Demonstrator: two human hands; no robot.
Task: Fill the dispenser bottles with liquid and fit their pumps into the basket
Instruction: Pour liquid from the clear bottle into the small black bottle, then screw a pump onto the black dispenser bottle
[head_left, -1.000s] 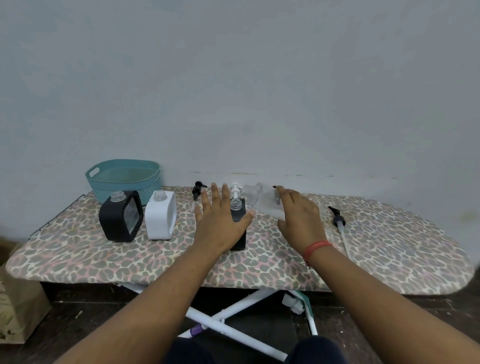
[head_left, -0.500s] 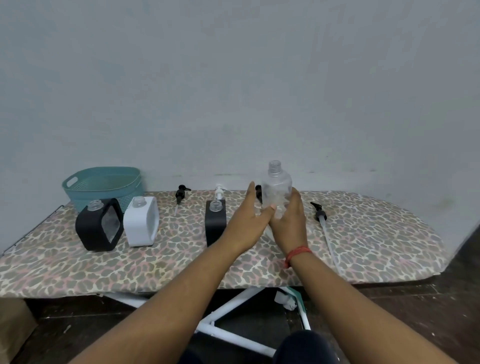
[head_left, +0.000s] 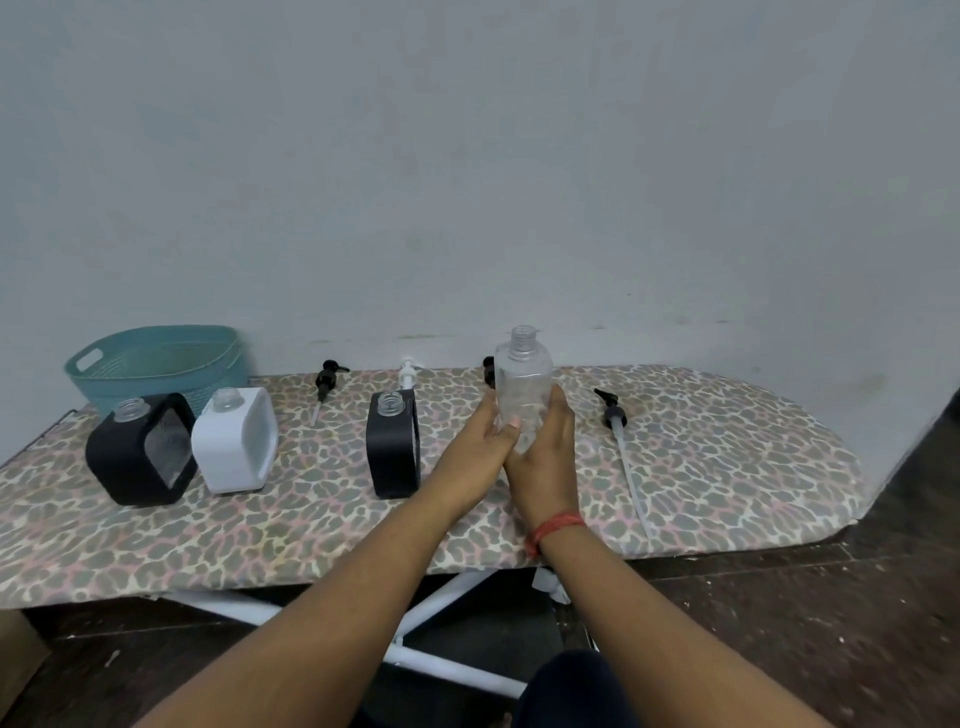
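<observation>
Your right hand (head_left: 545, 457) is wrapped around the lower half of the clear plastic round bottle (head_left: 522, 387), holding it upright and uncapped above the leopard-print padded ironing board (head_left: 727, 467), at about 12 o'clock from your wrists. Your left hand (head_left: 480, 441) rests against the bottle's left side, thumb laid on its front and fingers fairly straight, steadying rather than clenching.

At 9 o'clock from the bottle, close by, stands the narrow black dispenser bottle with an open clear neck (head_left: 392, 449). Farther along at 9 o'clock sit the white square dispenser bottle (head_left: 234, 447) and the black square dispenser bottle with a clear window (head_left: 140, 454), side by side and nearly touching. Behind them at 10 o'clock is the teal plastic slatted basket (head_left: 156, 364).

Pumps lie loose on the board: a black pump with a short tube (head_left: 324, 382) at 10 o'clock, a white pump (head_left: 408, 374) behind the narrow black bottle, another black pump (head_left: 488, 370) partly hidden behind the clear bottle, and a black pump with a long clear tube (head_left: 615, 421) at 3 o'clock. A red thread band (head_left: 553, 525) circles your right wrist.
</observation>
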